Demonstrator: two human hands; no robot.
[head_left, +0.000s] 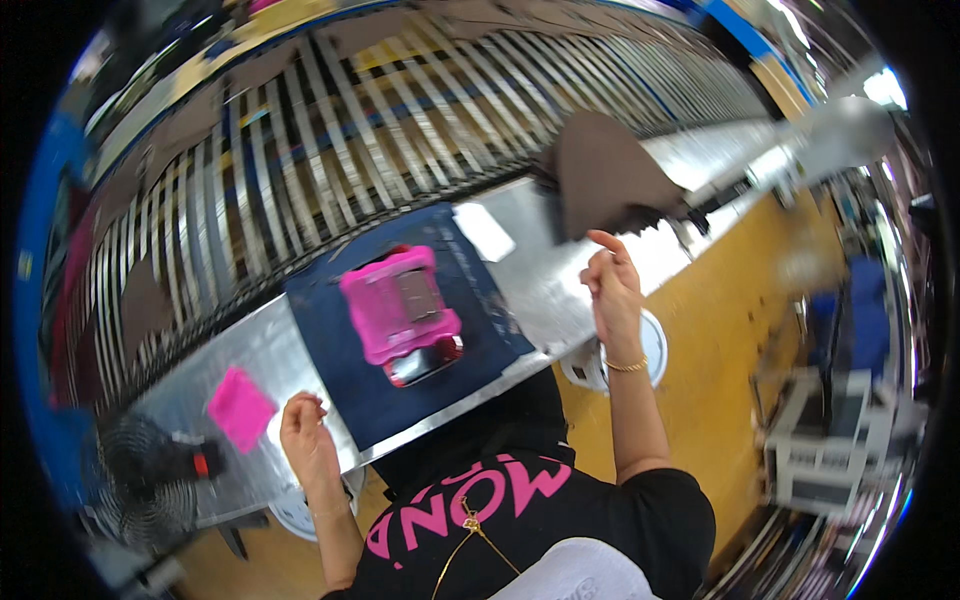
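Near the table's front edge, just right of a bright pink square [241, 409], my left hand [308, 437] hovers with its fingers loosely bent and nothing seen in them. My right hand [613, 285] is raised at the right, index finger stretched out and the others curled, also with nothing seen in it. Close beyond that hand lies a brown flat piece [615, 175], perhaps fabric or leather. Between my hands a dark blue mat [345, 385] carries a pink wavy-edged frame [375, 315] with a small grey-brown rectangle [421, 295] on it. A shiny dark phone-like object [425, 361] touches the frame's near edge.
A long slatted rack [400, 110] runs along the far side, with brown pieces on it. A white card [485, 232] lies on the metal table [540, 230]. A black fan [145, 470] stands at the left end, and a white round stool [652, 350] below my right arm.
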